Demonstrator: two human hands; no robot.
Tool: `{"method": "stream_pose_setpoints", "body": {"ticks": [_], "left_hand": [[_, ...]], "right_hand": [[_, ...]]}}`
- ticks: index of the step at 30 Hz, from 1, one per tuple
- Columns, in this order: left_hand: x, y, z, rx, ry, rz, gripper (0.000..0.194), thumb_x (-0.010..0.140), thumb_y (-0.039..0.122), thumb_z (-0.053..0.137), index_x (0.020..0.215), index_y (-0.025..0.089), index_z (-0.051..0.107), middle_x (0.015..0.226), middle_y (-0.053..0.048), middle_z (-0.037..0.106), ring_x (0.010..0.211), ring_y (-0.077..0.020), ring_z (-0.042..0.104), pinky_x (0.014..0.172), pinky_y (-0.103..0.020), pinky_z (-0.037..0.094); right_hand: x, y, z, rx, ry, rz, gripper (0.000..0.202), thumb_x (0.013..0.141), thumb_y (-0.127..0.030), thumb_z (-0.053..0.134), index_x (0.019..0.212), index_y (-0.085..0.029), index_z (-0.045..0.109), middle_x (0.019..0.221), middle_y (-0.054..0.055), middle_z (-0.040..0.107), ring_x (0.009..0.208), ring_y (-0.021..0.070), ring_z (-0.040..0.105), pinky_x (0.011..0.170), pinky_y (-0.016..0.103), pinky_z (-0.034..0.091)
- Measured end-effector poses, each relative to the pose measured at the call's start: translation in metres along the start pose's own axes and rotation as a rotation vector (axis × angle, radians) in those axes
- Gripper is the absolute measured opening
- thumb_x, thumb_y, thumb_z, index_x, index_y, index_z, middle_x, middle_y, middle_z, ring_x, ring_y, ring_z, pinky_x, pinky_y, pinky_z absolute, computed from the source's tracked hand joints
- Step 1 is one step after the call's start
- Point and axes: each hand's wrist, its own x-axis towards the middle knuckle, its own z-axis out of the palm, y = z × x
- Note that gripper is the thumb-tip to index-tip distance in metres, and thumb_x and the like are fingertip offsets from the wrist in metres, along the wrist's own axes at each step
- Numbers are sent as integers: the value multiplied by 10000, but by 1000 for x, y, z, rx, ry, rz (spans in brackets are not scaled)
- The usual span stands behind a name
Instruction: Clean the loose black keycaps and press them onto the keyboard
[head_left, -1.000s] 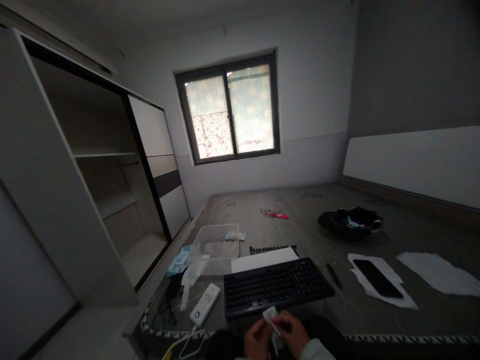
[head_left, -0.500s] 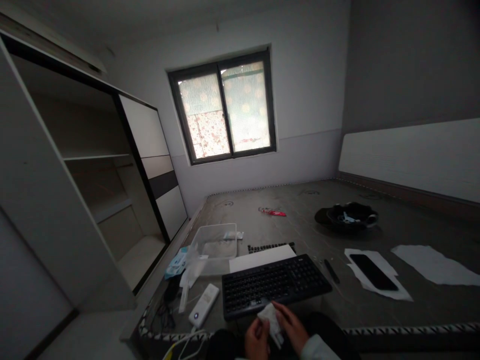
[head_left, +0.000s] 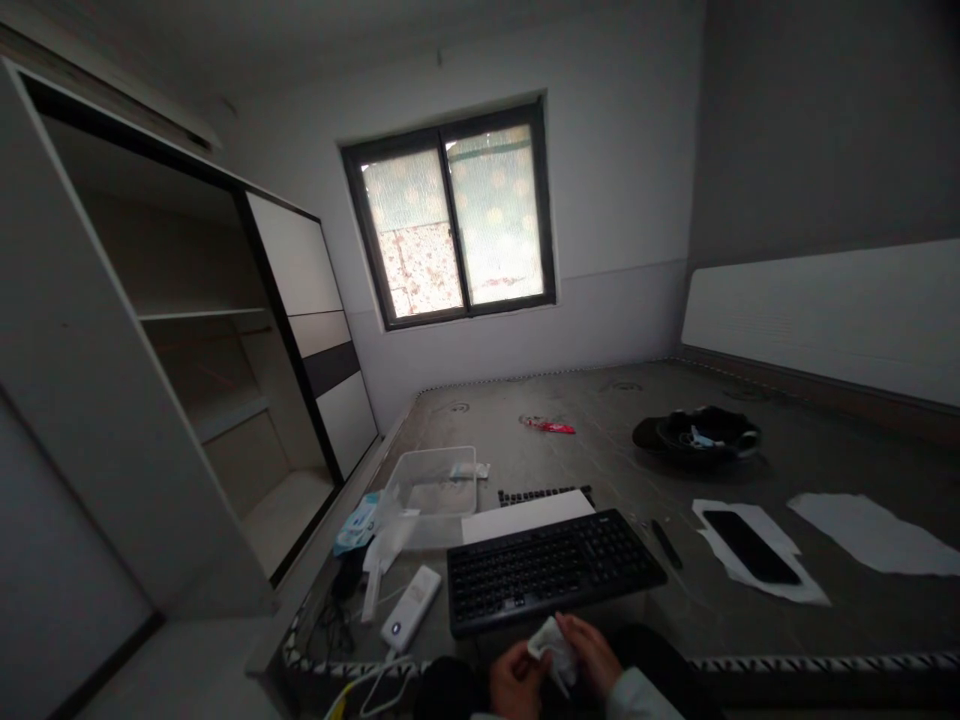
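Between my two hands is a crumpled white tissue [head_left: 553,650], held low over my lap. My left hand [head_left: 517,682] pinches its left side, with the fingers closed. On the other side, my right hand [head_left: 590,652] grips the tissue's upper right edge, fingers bent around it. Just beyond both hands lies a black keyboard [head_left: 551,570], apart from them. A white sheet or card [head_left: 529,517] sits behind the keyboard, and a row of loose dark keycaps [head_left: 545,494] shows at its far edge.
Left of the keyboard are a white power bank [head_left: 411,607] with a cable, a clear plastic box [head_left: 435,500] and a blue packet [head_left: 358,522]. To the right lie a dark pen-like tool [head_left: 666,545], a phone [head_left: 752,547] on white paper, and a black cap [head_left: 701,437] holding small items.
Both hands have shifted slightly right with the tissue, and its folds look different. The whole view has moved a little; the keyboard and other things lie as before.
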Motion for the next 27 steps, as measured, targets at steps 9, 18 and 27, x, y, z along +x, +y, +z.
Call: {"method": "stream_pose_setpoints", "body": {"ticks": [9,18,27], "left_hand": [[3,2,-7,11,63,14,326,405,396,731,601,137,701,619,-77,694,629,-248,637,603,-305,510],[8,1,-14,56,62,-7,301,389,326,742,614,131,695,609,-68,689,629,-233,636,587,-272,503],[9,-8,-15,197,33,35,350,477,450,688,601,123,691,577,-51,673,587,-192,606,571,-246,478]], "right_hand": [[-3,4,6,-71,-179,50,426,489,-495,686,744,-156,656,683,43,650,693,204,592,661,297,426],[-2,11,6,-155,-301,-1,459,590,-537,615,807,-139,678,703,60,661,733,212,591,697,309,416],[-2,9,0,-235,-212,-44,476,571,-574,603,735,-131,668,708,59,656,732,214,587,706,305,418]]}}
